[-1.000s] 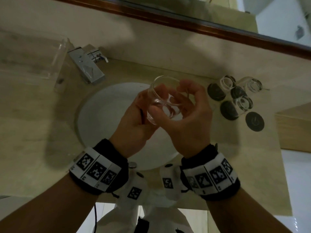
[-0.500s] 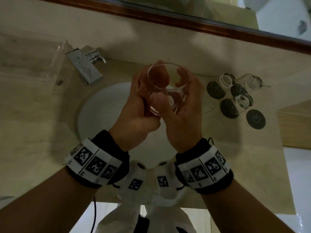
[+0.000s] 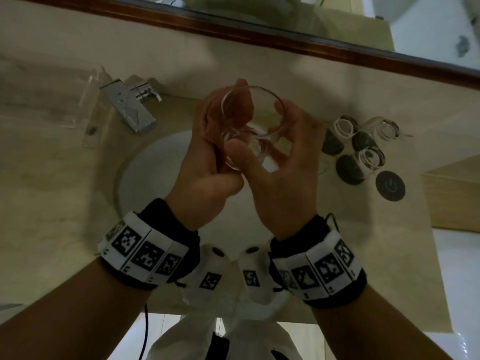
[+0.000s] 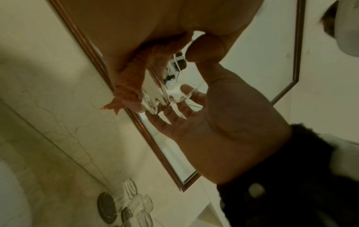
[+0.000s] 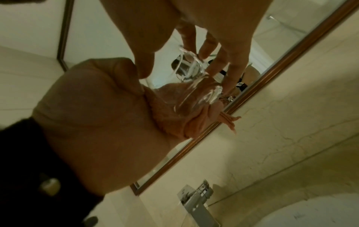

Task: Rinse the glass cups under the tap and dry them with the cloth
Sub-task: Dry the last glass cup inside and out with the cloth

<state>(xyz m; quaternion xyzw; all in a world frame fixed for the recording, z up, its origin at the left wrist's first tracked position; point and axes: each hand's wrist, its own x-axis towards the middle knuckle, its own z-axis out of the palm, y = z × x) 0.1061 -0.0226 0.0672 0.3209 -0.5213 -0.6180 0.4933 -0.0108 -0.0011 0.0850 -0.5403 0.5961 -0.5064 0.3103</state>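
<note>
Glass catches the light right in the middle: a clear glass cup [image 3: 249, 126] is up in both hands above the white sink basin [image 3: 153, 167], tilted so its open rim faces the head camera. The left hand [image 3: 207, 162] curls around the cup's left side with an orange cloth [image 3: 237, 107] bunched between its fingers and the glass wall, part of the cloth showing through the glass. From the left wrist view the cloth [image 4: 136, 76] runs down along the cup [image 4: 167, 92], a corner of it poking out past the fingertips. The right hand [image 3: 283, 178] grips from the other side, thumb pressed on the near wall low down, fingers wrapped round the far side up by the rim. In the right wrist view those fingers [image 5: 219, 61] lie spread along the cup [image 5: 194, 86], cloth [image 5: 186, 119] bundled beneath.

Off to the right on the beige counter [image 3: 52, 203], more glass cups [image 3: 371, 154] stand among dark round coasters [image 3: 390, 185]. The chrome tap [image 3: 130, 110] sits behind the basin on the left, well apart from the held cup.
</note>
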